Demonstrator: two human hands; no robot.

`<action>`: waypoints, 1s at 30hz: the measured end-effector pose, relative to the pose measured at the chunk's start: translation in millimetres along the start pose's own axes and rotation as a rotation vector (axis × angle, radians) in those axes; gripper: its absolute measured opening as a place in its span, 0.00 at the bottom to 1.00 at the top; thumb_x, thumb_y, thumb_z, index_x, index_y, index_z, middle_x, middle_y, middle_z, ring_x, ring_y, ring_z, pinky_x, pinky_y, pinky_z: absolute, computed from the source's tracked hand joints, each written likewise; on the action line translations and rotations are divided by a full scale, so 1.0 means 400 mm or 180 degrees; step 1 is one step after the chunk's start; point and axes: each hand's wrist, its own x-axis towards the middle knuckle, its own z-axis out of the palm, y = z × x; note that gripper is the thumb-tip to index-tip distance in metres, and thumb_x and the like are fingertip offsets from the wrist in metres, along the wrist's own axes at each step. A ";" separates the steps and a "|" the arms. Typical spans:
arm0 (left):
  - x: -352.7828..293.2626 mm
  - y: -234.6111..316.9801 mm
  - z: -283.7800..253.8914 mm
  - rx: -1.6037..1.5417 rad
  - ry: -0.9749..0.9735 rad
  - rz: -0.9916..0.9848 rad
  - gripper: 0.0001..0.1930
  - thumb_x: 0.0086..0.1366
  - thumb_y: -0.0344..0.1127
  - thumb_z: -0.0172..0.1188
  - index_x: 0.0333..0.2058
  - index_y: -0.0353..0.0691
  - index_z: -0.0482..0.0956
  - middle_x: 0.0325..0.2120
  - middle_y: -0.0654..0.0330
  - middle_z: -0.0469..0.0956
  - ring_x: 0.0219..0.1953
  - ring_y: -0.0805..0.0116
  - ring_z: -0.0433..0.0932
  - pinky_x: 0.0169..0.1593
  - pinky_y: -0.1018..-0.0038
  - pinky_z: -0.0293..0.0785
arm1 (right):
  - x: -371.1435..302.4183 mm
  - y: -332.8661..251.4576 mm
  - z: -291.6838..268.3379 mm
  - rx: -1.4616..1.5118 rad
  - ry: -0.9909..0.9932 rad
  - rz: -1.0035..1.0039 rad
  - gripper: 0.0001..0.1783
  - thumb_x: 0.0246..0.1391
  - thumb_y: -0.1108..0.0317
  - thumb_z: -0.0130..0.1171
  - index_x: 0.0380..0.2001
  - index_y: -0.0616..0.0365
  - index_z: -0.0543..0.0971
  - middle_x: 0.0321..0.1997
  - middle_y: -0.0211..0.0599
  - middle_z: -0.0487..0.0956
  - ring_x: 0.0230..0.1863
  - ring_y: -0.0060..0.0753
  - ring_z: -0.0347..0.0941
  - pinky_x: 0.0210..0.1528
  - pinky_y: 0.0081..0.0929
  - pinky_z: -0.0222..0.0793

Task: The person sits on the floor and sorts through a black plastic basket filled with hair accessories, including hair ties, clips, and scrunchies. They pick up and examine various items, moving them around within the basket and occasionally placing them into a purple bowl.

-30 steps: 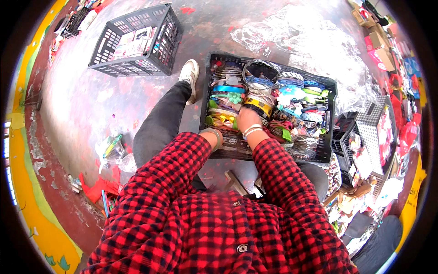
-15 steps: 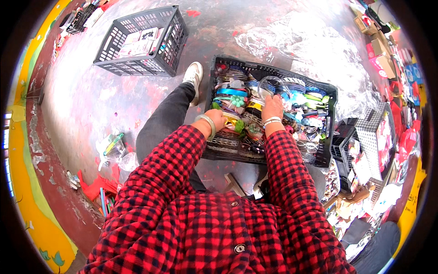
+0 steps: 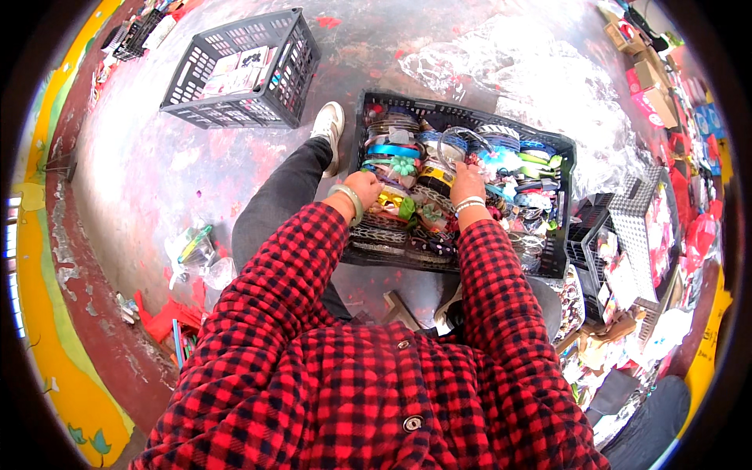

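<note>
A black plastic crate (image 3: 509, 125) in front of me is packed with rows of hair bands in many colours, some with flowers and bows. My right hand (image 3: 468, 182) pinches a shiny greyish hair band (image 3: 443, 141), whose loop stands up above the middle rows. At the crate's left side is my left hand (image 3: 365, 189), fingers curled in by the rim; what they grip is hidden. Close to it lie a blue hair band (image 3: 394, 150) and a mint-green flower (image 3: 403, 165).
A grey crate (image 3: 227, 113) with flat packs stands at the far left. Crumpled clear plastic sheeting (image 3: 517, 66) covers floor beyond the black crate. Stacked crates (image 3: 589, 235) and loose goods crowd the right. My shoe (image 3: 329, 125) is left of the black crate.
My left hand has shifted a little up and left, toward the crate's rim. The hair band in my right hand has tilted slightly left. The crate appears a little farther left and up.
</note>
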 end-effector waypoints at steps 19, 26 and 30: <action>0.021 0.055 -0.132 -0.2777 -0.0536 0.0104 0.11 0.56 0.28 0.56 0.39 0.39 0.72 0.26 0.69 0.73 0.21 0.82 0.70 0.25 0.85 0.65 | -0.024 -0.077 -0.125 0.3097 -0.1184 -0.1186 0.07 0.53 0.69 0.48 0.35 0.58 0.72 0.30 0.30 0.75 0.26 0.21 0.70 0.31 0.20 0.68; 0.020 0.037 -0.110 -0.1153 -0.0216 0.0617 0.05 0.55 0.29 0.57 0.31 0.39 0.72 0.24 0.64 0.71 0.25 0.74 0.70 0.30 0.79 0.67 | -0.017 -0.039 -0.074 0.1373 -0.0638 -0.0939 0.14 0.44 0.67 0.54 0.37 0.58 0.72 0.33 0.49 0.76 0.33 0.46 0.74 0.39 0.35 0.69; 0.028 -0.022 -0.076 0.0494 0.0462 0.1125 0.08 0.49 0.27 0.58 0.31 0.41 0.75 0.30 0.57 0.71 0.32 0.60 0.71 0.37 0.72 0.68 | -0.041 -0.080 -0.041 0.0629 0.0025 -0.1031 0.11 0.48 0.67 0.50 0.36 0.58 0.70 0.33 0.49 0.75 0.37 0.50 0.72 0.41 0.40 0.68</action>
